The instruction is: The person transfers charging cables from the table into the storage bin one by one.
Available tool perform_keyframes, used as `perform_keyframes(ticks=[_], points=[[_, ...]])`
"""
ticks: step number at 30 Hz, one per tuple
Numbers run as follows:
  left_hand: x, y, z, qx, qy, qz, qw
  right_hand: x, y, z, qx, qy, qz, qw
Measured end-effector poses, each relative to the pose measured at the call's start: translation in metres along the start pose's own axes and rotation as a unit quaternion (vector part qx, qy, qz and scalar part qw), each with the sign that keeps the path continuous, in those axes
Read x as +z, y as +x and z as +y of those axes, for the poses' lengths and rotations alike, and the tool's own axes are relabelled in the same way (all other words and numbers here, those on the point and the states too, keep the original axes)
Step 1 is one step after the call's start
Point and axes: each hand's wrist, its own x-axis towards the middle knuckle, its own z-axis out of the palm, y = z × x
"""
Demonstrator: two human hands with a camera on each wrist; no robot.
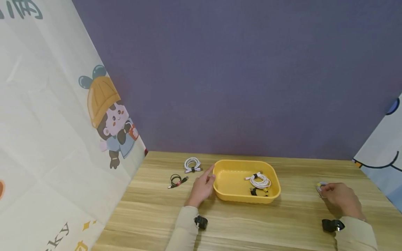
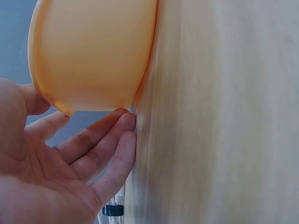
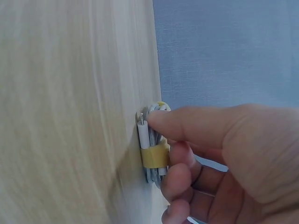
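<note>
Right hand (image 3: 224, 158) fingers (image 3: 180, 179) pinch cable bundle (image 3: 153, 154).

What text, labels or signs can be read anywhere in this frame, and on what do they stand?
"ky": black letters, cut off at the edge, low on the left cartoon sheet.
Large grey characters at that sheet's top corner: cropped, unreadable.
Yellow tray, cable bundles, table: no text visible.
</note>
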Motion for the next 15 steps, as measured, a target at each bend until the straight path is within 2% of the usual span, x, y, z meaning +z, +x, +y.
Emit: perform_keyframes(ticks=[6, 15], points=[[0.0008, 0.0009, -0.0006, 0.001, 0.005, -0.001, 1.0000, 0.0005, -0.0012, -0.0022, 0.009, 0.001, -0.006, 1.000], [0.0000, 0.0010, -0.0018, -0.002, 0.000, -0.009, 1.0000, -0.0018, -0.0034, -0.0059, -0.013, -0.001, 0.005, 1.000]])
